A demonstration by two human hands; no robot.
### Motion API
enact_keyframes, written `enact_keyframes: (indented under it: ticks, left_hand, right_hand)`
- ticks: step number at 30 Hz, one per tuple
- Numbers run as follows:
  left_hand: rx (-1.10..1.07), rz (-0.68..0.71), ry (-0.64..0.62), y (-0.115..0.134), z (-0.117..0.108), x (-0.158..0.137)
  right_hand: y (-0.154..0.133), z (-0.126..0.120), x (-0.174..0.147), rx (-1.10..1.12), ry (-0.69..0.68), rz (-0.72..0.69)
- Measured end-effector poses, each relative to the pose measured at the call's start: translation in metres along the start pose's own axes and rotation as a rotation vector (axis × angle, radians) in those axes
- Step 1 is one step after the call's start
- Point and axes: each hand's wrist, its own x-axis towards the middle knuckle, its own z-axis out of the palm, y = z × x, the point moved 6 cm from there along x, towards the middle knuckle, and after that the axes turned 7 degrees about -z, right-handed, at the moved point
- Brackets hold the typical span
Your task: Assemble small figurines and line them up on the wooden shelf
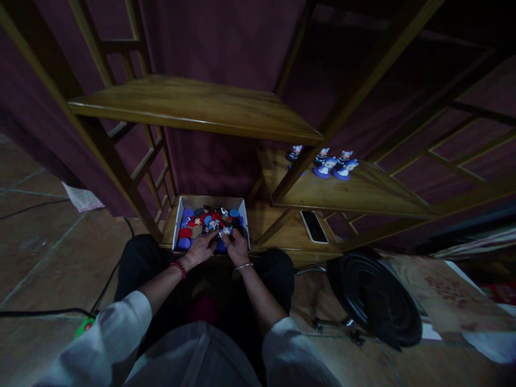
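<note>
A shallow white box [176,228] stands on the low wooden shelf, holding small cartoon figurines and round red, blue, purple and black bases in a jumble. Over its front right part, my right hand [237,248] is closed on a small blue-and-white figurine [226,231], pinched between thumb and fingers. My left hand [202,249] lies over the box's front edge with its fingers stretched toward that figurine. Its fingertips come close to the figurine's left side; whether they touch it I cannot tell.
Several assembled figurines [324,167] stand on the higher shelf [363,193] at right. A phone [313,226] lies on the lower shelf. Wooden posts and an overhead shelf [193,105] frame the box. A black round stool [374,298] is at right; a cable [44,312] crosses the floor at left.
</note>
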Motion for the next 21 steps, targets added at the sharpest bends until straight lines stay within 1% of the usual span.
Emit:
enact_keyframes:
  ticks: [6,11,16,21]
  left_hand:
    - [0.024,0.013,0.019,0.005,-0.002,-0.002]
    - [0.015,0.003,0.07,0.006,-0.004,-0.005]
    - [-0.015,0.021,0.099,0.005,-0.004,-0.007]
    - [-0.058,0.053,0.122,0.008,-0.006,-0.008]
  right_hand:
    - [0.0,0.001,0.001,0.039,-0.009,-0.018]
    - [-0.007,0.0,-0.002,-0.041,-0.012,-0.051]
    - [-0.014,-0.004,-0.004,-0.133,0.046,-0.047]
    - [-0.009,-0.004,-0.003,-0.112,0.048,-0.038]
